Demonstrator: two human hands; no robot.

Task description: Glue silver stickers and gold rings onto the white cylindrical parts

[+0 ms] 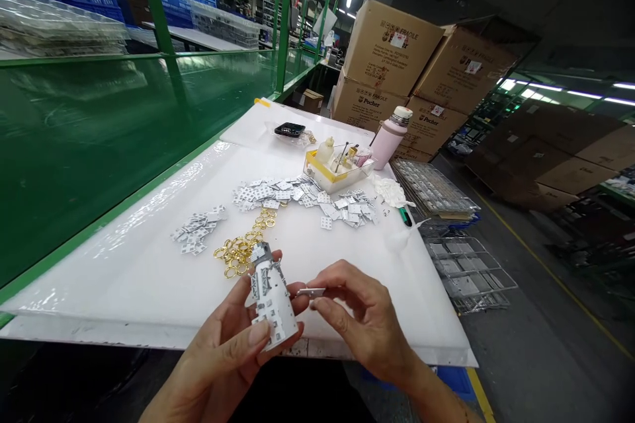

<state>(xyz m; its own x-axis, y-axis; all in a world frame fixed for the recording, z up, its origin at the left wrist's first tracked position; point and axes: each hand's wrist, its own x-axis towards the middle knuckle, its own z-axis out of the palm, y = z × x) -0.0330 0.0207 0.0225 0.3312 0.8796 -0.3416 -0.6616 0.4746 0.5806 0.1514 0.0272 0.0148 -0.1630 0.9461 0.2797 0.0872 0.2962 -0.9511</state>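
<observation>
My left hand (228,350) is closed round a white model tower (275,307) with grey lattice details and a grey block at its top. The tower leans slightly, its upper end pointing away from me. Between the thumb and fingers of my right hand (362,317) is a small flat grey plate (311,292), held edge-on just right of the tower. Fingertips of the left hand show behind the tower, close to the plate; whether they touch it I cannot tell. Beyond the hands lie gold rings (235,254) and a long pile of white square plates (268,193) with holes.
A smaller plate pile (198,230) lies left. Farther back stand a yellow-edged tray (330,178) with a bottle and tools, a pink flask (389,142), and a bagged black object (290,129). Cartons (391,46) rise behind; wire racks (471,271) flank the table's right edge.
</observation>
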